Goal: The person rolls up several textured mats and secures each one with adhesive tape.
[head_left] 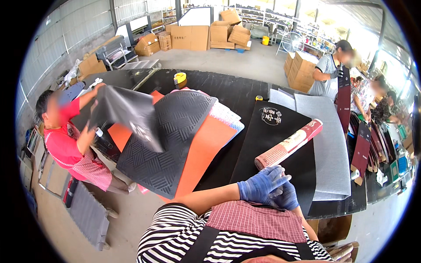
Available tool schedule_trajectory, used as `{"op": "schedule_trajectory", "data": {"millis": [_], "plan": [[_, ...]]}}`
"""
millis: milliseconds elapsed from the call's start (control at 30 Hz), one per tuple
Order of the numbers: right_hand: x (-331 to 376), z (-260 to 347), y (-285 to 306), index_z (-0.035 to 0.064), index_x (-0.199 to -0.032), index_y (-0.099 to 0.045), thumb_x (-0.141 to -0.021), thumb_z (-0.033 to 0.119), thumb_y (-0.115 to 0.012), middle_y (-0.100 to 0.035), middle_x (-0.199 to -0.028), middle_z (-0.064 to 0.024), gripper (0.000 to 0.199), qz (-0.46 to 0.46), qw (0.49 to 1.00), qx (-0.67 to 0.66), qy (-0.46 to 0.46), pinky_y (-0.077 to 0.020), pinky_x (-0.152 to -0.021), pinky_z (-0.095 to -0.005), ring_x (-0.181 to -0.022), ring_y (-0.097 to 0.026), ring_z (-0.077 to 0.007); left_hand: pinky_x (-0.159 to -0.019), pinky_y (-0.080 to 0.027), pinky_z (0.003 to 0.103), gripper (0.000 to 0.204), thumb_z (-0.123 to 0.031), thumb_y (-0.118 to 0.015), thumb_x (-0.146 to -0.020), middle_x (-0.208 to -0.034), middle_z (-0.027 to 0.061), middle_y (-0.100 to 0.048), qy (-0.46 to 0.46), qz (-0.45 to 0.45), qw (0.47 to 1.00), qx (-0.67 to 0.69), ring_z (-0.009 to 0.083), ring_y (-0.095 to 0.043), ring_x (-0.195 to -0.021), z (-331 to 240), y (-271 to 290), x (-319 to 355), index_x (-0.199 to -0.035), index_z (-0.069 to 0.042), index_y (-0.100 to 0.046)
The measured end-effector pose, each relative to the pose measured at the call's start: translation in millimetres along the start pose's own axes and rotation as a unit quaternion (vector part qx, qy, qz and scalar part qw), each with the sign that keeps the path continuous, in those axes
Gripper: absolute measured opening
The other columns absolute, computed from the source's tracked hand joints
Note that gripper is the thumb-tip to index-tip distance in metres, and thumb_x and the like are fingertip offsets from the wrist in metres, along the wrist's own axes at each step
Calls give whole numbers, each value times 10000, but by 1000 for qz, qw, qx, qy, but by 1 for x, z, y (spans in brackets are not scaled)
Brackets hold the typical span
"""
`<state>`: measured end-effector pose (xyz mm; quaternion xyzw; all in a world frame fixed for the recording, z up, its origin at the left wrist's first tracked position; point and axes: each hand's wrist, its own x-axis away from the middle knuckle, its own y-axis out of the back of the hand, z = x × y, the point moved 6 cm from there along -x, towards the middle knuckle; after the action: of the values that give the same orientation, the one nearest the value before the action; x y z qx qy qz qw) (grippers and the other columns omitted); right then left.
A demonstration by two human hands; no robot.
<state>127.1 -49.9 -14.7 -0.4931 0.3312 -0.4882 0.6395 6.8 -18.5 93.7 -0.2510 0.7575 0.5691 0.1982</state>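
Observation:
My left hand [258, 186], in a blue glove, meets my right hand [287, 195], gloved alike, just in front of my apron. Both hands have their fingers closed together around something small and pale that I cannot make out. Just beyond them a rolled mat [289, 143] in a red and cream printed wrapper lies slantwise. It rests on a black mat [272, 144] with a pale printed emblem. Under its far right end spreads a grey felt-like sheet [326, 153], folded over itself.
To the left lie a black textured mat [169, 136] and orange sheets [208, 147]. A person in red [63, 144] swings a blurred dark sheet [127, 114] there. Yellow tape [179, 79] sits on the black table [219, 85]. Several people work at the right beside dark red boards [362, 147].

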Motion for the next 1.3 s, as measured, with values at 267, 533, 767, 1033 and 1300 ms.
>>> {"op": "schedule_trajectory", "data": {"millis": [267, 533, 767, 1033, 1300], "plan": [[-12, -36, -51, 113, -1383, -509, -1020, 451, -478, -574, -1354, -78, 497, -93, 986, 132, 32, -386, -1102, -423, -1240, -543, -248, -1043, -418, 450, 642, -339, -710, -843, -1160, 135, -579, 41, -39, 998, 19, 312, -552, -1128, 30, -7, 21, -1397, -87, -506], [-38, -66, -7, 96, -1361, -494, -1011, 562, -422, -525, -1357, -63, 588, -91, 966, 239, 23, -328, -1133, -349, -1268, -480, -189, -748, -532, 398, 411, -101, -631, -913, -873, 122, -661, 149, -147, 965, 159, 319, -660, -801, 64, 9, 51, -1310, -49, -536], [-16, -60, -55, 112, -1424, -437, -973, 705, -359, -491, -1419, -106, 749, -177, 947, 224, 145, -348, -1144, -396, -1327, -466, -246, -1063, -392, 474, 558, -254, -557, -913, -1228, 191, -597, 38, -100, 988, 114, 370, -537, -1204, 32, -7, 35, -1381, 33, -452], [65, -2, 22, 95, -1012, -633, -1013, 437, -561, -607, -845, 6, 349, -405, 825, 365, 146, -476, -634, -261, -725, -554, -82, -999, -377, 488, 695, -259, -714, -763, -1295, 216, -525, 62, 171, 976, 117, 393, -496, -1192, 27, -70, -1, -1355, 19, -480], [381, 82, 241, 175, -891, -623, -1008, 418, -527, -634, -737, 30, 287, -601, 763, 90, 222, -454, -577, -287, -590, -559, -122, -1191, -244, 502, 842, -331, -711, -855, -1519, 295, -338, 310, 152, 926, -151, 450, -286, -1436, 150, -157, 22, -1501, 23, -303]]}}
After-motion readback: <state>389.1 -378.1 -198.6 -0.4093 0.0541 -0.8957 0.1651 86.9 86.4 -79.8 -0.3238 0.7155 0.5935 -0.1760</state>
